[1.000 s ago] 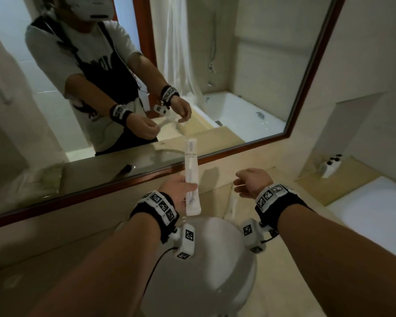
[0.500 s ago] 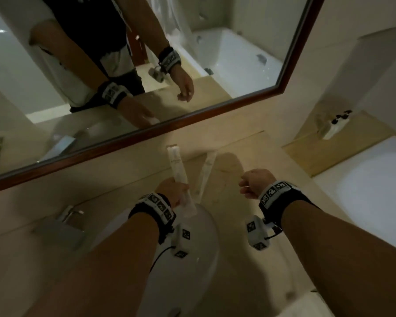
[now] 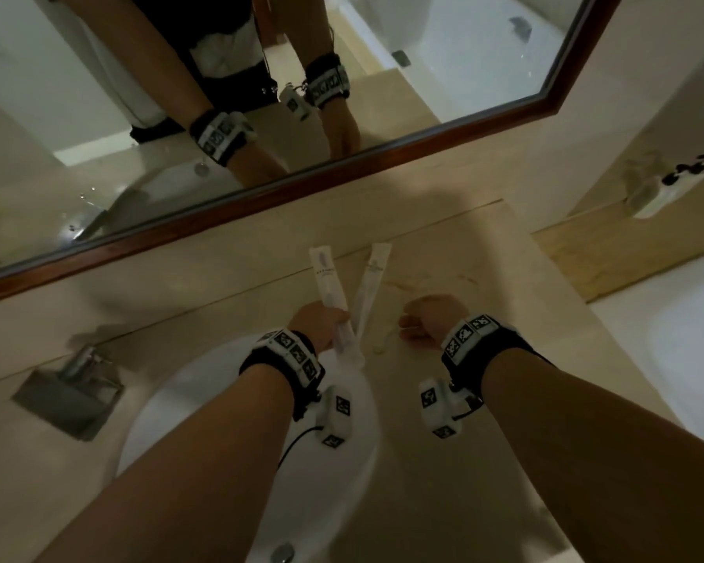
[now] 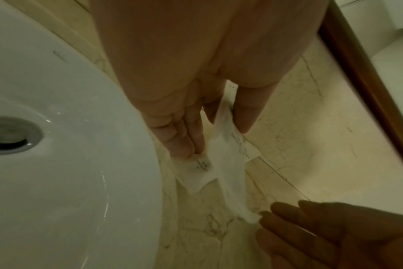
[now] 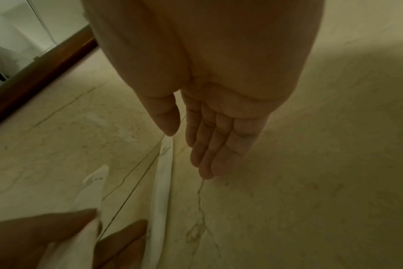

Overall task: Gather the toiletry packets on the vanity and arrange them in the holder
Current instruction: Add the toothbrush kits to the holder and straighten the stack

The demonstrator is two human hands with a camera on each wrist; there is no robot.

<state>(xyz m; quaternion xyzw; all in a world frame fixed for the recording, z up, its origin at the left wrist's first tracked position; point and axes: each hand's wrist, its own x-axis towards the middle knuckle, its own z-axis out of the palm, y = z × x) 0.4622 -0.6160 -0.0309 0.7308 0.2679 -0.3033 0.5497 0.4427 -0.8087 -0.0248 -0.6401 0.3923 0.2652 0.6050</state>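
My left hand [image 3: 336,321] pinches a long white toiletry packet [image 3: 328,278] between thumb and fingers, low over the beige vanity top [image 3: 484,278] at the basin's far rim. In the left wrist view the packet [image 4: 228,163] runs out from under the thumb. A second white packet [image 3: 372,278] lies on the counter just to its right, the near ends of the two almost meeting at my left fingers. My right hand [image 3: 417,323] hovers to the right of both packets. In the right wrist view this hand [image 5: 191,151] has relaxed, straight fingers and holds nothing. No holder is identifiable.
A white basin [image 3: 228,384] sits under my forearms, with a metal faucet [image 3: 78,371] at its left. A wood-framed mirror [image 3: 261,188] runs along the back wall. A white tray with dark-capped bottles [image 3: 667,193] stands on a far-right ledge, above a bathtub [image 3: 675,319].
My left hand has brought its packet down from upright in front of the mirror to the counter, beside the second packet. My view has tilted downward. The right hand stays to the right.
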